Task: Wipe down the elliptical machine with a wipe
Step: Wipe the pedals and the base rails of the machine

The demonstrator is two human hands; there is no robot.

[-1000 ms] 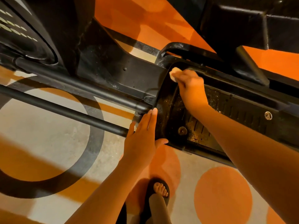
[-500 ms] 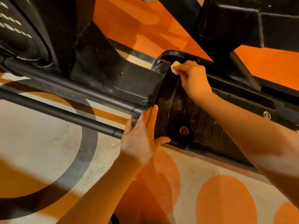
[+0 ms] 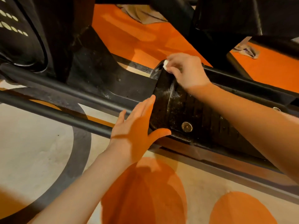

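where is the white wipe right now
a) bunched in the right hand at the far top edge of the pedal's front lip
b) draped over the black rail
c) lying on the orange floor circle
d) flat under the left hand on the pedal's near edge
a: the wipe pokes out of the right hand's curled fingers at the far top edge of the pedal, while the left hand lies flat and holds nothing.

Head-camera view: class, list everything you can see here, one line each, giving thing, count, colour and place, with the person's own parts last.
Foot pedal: one, black, dusty, centre, ribbed.
Bolt: one, silver, on the pedal's near side.
Rails: two, black, running from the left edge to the pedal.
Machine housing: one, black with pale dots, upper left.
Wipe: one, white, at the pedal's far front rim.
Floor: pale grey with orange circles and a dark ring.
Right hand: grips the wipe against the rim.
Left hand: flat, fingers straight, against the pedal's front end.
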